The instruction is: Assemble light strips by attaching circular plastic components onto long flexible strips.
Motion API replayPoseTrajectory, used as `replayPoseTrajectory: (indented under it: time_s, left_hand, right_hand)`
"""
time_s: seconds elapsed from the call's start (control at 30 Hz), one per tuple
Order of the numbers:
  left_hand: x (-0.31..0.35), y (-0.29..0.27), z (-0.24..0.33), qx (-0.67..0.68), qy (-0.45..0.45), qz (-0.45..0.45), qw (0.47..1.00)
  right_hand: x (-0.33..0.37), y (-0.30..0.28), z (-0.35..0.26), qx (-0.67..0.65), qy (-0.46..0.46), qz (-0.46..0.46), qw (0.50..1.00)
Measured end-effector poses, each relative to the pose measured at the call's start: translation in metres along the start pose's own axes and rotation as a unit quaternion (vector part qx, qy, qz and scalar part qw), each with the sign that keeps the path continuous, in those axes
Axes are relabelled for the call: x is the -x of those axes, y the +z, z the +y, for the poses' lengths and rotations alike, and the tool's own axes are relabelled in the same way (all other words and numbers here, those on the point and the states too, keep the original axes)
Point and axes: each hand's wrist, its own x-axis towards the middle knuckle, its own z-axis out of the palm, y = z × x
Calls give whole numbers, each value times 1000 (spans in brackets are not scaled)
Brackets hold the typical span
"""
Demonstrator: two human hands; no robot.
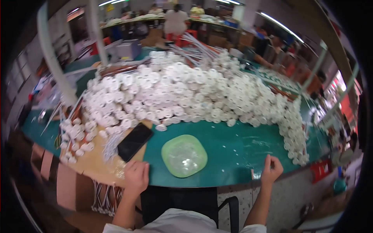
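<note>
My left hand (136, 177) is closed at the table's near edge, beside a black smartphone (135, 142). Its curled fingers hide whatever might be inside. Farther right, my right hand (271, 169) is raised at the near edge with loosely bent fingers apart and nothing visible between them. Between the hands, a light green rounded plastic bowl (167, 158) sits on the green tabletop (217, 155), with clear, shiny contents too blurred to name. Beyond it rises a large heap of white round plastic pieces (171, 87), curving around both sides.
Brown cardboard (87, 165) covers the table's left part, with a bundle of white wires (112, 146) on it. A cardboard box (72, 186) stands below. A black chair (178, 202) is at the near edge. Behind the heap lie long white strips (194, 48); another person (176, 21) sits farther back.
</note>
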Motion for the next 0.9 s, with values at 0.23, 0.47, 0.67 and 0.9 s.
replayPoseTrajectory:
  time_s: [0.23, 0.47, 0.67, 0.9]
  left_hand:
    - [-25, -28, -10, 207, 33, -2, 978]
    - [-14, -24, -22, 111, 39, -101, 988]
    - [-24, -19, -26, 94, 37, -148, 984]
    - [-28, -17, -21, 19, 47, -146, 988]
  right_hand:
    - [-12, 52, -61, 31, -106, -76, 991]
    - [-120, 94, -130, 67, -246, -113, 960]
    - [-256, 216, -168, 150, -383, -200, 890]
    - [-333, 375, -166, 213, -314, -243, 893]
